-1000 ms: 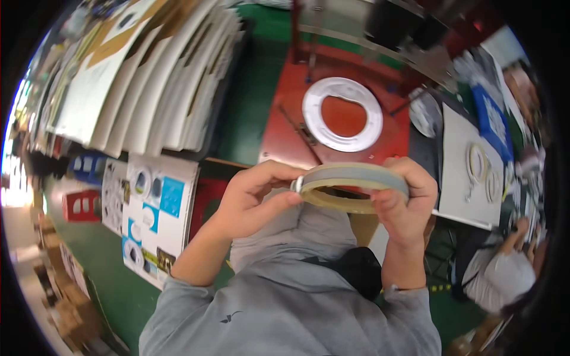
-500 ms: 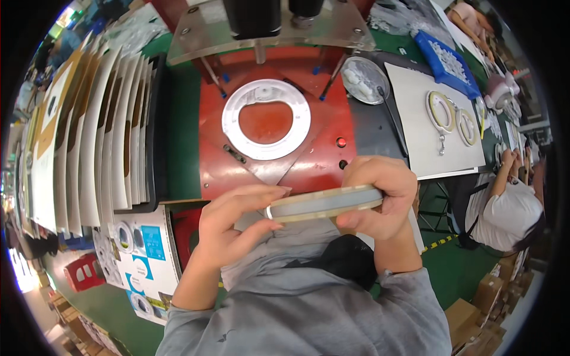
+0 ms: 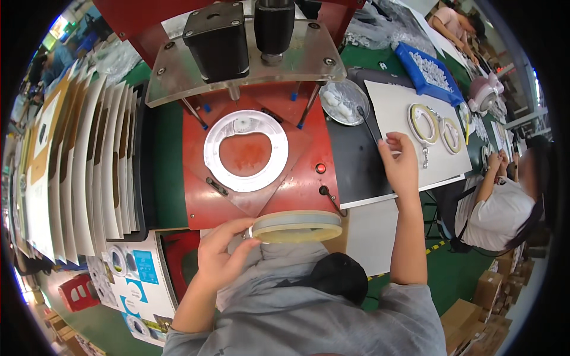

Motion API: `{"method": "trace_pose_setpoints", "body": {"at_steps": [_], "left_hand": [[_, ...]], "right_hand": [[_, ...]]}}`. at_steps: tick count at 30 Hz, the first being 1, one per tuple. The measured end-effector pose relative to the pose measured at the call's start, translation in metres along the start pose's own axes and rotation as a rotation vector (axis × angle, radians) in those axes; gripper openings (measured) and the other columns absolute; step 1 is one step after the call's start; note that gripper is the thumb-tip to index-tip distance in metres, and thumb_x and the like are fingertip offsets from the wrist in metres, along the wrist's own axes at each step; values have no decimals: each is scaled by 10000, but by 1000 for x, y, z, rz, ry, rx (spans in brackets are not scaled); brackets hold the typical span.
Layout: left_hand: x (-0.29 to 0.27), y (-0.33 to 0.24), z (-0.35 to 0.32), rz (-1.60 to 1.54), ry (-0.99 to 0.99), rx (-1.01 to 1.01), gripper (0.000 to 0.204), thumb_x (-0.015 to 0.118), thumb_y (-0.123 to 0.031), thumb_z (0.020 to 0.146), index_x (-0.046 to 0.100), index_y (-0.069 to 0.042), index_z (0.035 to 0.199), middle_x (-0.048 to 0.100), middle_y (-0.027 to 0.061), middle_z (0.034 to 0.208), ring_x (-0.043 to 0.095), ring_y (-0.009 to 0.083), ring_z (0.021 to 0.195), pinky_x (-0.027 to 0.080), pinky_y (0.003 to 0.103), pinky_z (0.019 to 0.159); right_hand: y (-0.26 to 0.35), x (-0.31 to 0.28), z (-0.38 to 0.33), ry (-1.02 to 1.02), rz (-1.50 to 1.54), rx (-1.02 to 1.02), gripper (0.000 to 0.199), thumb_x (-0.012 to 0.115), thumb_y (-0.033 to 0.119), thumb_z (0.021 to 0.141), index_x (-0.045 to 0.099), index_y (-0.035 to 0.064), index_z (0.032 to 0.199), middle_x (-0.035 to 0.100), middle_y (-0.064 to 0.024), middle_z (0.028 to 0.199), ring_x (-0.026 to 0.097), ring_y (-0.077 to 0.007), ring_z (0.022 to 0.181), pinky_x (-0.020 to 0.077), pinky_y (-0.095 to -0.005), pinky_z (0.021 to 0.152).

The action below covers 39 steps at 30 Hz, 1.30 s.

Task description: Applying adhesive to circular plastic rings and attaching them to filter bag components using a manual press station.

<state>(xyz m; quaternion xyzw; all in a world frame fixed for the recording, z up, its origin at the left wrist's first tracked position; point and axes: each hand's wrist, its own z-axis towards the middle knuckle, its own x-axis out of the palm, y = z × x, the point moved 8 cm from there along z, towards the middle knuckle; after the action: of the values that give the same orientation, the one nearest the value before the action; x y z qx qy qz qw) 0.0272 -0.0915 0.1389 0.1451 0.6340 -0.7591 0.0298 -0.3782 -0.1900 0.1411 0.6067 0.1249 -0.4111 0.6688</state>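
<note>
My left hand (image 3: pixel 225 252) pinches the left edge of a round ring (image 3: pixel 297 221), pale yellow with a grey band round its side, tilted above my lap. My right hand (image 3: pixel 402 163) is at a thin black stick (image 3: pixel 369 123), with thumb and fingers closed at its near part, which the hand partly hides. The stick's far end rests in a clear round dish (image 3: pixel 344 102) holding white lumps. A white ring-shaped plate (image 3: pixel 274 169) lies on the red base of the press (image 3: pixel 297 193), left of my right hand.
Above the red base hangs the press's clear plate (image 3: pixel 279 68) on rods. Upright cardboard sheets (image 3: pixel 89 172) line the left side. On a pale board (image 3: pixel 392 107) at right lie two joined rings (image 3: pixel 423 124); behind them is a blue tray (image 3: pixel 427 68) of white parts. A co-worker (image 3: pixel 499 204) sits at right.
My right hand has let go of the ring and moved away to the far right, onto the black stick. The left hand alone keeps the ring. The view has shifted.
</note>
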Motion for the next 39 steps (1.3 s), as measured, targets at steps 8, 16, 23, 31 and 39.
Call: {"method": "trace_pose_setpoints", "body": {"at_steps": [8,16,23,31,39], "left_hand": [[3,14,-7,-144,7,-52,318,769,53,887,705,80,1198,756,176,1142,735,240,1044,564,332,933],[5,16,-5,-228,41,-65,330,736,75,897,693,86,1224,755,179,1162,730,256,1073,553,340,961],[5,15,-3,-202,47,-29,323,743,44,893,708,56,1214,766,163,1135,740,261,1033,560,338,929],[5,18,-4,-224,65,-79,326,740,39,900,710,51,1224,767,149,1157,737,244,1037,560,339,931],[7,14,-2,-207,82,-51,309,704,62,910,707,62,1219,767,160,1175,738,255,1069,561,347,955]], "right_hand": [[-5,5,9,-45,-117,-28,201,717,142,999,652,-32,1077,702,-183,969,692,-285,861,549,-373,794],[36,21,52,-12,-80,-105,202,718,172,995,732,1,1101,773,-179,947,748,-298,828,570,-375,768],[29,21,55,62,-170,-101,216,725,183,984,773,19,1114,780,-185,943,754,-299,819,570,-370,759],[20,12,44,48,-105,-59,231,716,196,1005,769,11,1134,785,-140,948,731,-200,771,555,-316,704],[6,8,38,92,-42,2,258,681,217,1030,762,0,1143,779,-102,922,692,-159,722,536,-298,658]]}}
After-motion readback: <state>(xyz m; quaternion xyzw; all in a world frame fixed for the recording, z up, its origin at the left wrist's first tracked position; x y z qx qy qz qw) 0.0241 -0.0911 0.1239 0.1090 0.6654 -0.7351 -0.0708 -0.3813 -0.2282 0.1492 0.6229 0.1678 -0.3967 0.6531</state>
